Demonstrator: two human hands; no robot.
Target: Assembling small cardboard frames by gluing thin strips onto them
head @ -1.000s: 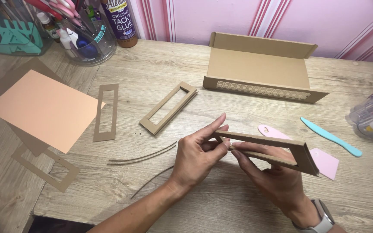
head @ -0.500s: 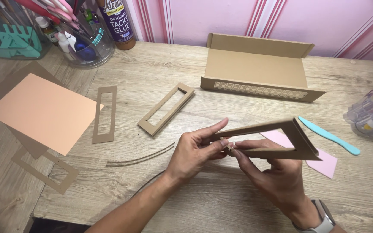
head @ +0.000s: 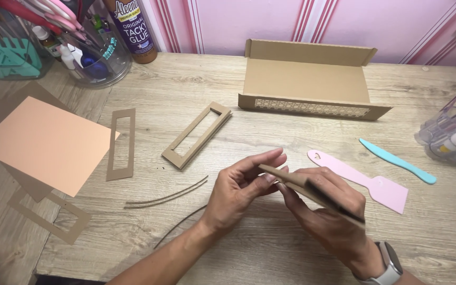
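Low in the centre of the frame, the left hand and right hand pinch a brown cardboard frame edge-on, apparently mid-assembly. Farther up the bench, another stacked frame lies centre-left, a flat frame cutout waits unused at left, and the open cardboard box sits upper centre.

Matt brown cardboard frame; grained wooden table; smooth pink plastic spatula

Pale wood-grain table, pink wall with stripes, even light
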